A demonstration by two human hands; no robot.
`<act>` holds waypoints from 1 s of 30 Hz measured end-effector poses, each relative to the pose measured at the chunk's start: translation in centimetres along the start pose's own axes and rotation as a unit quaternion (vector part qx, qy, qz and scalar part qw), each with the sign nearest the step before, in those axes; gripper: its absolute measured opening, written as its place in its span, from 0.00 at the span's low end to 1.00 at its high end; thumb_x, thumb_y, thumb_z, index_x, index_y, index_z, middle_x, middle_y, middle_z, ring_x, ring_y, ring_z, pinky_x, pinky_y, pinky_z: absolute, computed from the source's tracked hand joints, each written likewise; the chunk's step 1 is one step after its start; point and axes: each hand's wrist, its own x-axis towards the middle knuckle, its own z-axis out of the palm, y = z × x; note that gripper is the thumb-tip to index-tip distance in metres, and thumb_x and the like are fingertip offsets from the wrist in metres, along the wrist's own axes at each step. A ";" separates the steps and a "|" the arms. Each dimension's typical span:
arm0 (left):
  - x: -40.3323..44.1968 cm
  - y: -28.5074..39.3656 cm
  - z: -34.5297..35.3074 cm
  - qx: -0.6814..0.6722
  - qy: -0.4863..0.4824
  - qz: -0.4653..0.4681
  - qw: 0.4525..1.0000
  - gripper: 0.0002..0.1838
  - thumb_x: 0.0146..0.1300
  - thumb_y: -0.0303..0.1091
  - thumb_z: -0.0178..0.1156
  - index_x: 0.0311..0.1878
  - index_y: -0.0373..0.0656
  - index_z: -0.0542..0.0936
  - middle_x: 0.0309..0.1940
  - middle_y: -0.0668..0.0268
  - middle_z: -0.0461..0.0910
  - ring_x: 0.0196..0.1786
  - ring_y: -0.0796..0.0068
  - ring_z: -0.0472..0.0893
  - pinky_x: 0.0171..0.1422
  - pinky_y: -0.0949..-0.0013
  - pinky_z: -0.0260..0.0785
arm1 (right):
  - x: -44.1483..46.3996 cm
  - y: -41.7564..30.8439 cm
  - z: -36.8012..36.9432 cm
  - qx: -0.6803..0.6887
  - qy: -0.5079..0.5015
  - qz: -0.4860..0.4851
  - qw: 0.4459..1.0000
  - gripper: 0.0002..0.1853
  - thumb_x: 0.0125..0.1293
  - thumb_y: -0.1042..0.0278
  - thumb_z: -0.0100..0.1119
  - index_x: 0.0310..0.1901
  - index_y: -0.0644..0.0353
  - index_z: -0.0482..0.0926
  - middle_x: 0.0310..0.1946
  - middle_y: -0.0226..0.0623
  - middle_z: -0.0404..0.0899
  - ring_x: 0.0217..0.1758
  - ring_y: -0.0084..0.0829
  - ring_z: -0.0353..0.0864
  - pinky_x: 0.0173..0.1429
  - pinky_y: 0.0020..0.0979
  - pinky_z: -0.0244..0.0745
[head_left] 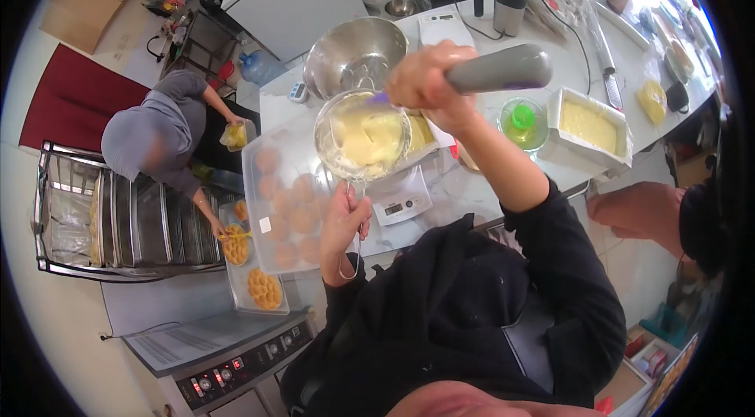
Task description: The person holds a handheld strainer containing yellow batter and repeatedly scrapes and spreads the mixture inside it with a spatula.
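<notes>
My left hand (346,216) is closed round the wire handle of a round metal sieve (321,151), which holds pale yellow batter (370,140). My right hand (431,79) grips the thick grey handle of a spatula (499,69); its purple part reaches down to the batter. Under and beside the sieve, partly hidden, is a lined loaf tin with yellow batter (421,134). It stands over a white digital scale (403,201). Behind the sieve sits a large steel bowl (354,51). A second lined tin of batter (588,128) is on the right.
A glass bowl with a green cup (523,120) stands right of my forearm. On the left are a plastic box of round cakes (295,213) and a co-worker (169,130) handling a yellow item above a tray (271,303). Another person's arm (641,216) is at the right.
</notes>
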 end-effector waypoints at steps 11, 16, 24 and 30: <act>-0.4 -0.2 1.4 -0.023 0.002 -0.010 1.000 0.11 0.56 0.26 0.50 0.33 0.40 0.56 0.13 0.69 0.63 0.10 0.82 0.64 0.11 0.80 0.55 | -1.9 -0.1 2.0 -0.242 0.348 0.104 0.900 0.19 0.63 0.63 0.48 0.15 0.58 0.61 0.09 0.22 0.57 0.11 0.15 0.55 0.15 0.20 0.49; -0.2 0.1 1.9 -0.035 0.023 -0.009 0.999 0.11 0.56 0.26 0.50 0.32 0.41 0.56 0.13 0.69 0.62 0.10 0.82 0.64 0.11 0.80 0.54 | -3.6 -0.2 2.0 -0.059 0.430 0.103 0.895 0.21 0.65 0.60 0.44 0.15 0.57 0.57 0.08 0.23 0.52 0.10 0.16 0.49 0.16 0.22 0.46; 0.2 0.0 1.4 -0.028 0.013 -0.015 0.999 0.12 0.57 0.26 0.50 0.31 0.43 0.55 0.13 0.69 0.62 0.09 0.82 0.63 0.10 0.80 0.53 | -2.9 -3.7 4.6 -0.040 0.171 0.095 0.980 0.19 0.62 0.64 0.49 0.15 0.58 0.61 0.11 0.25 0.58 0.16 0.18 0.56 0.20 0.23 0.52; 0.2 0.0 1.0 -0.038 -0.016 -0.009 0.999 0.12 0.57 0.27 0.50 0.31 0.43 0.55 0.12 0.69 0.62 0.09 0.82 0.64 0.10 0.80 0.53 | -1.8 -1.6 3.9 -0.281 0.100 0.091 0.950 0.22 0.62 0.62 0.49 0.13 0.62 0.61 0.09 0.29 0.63 0.13 0.17 0.59 0.17 0.22 0.55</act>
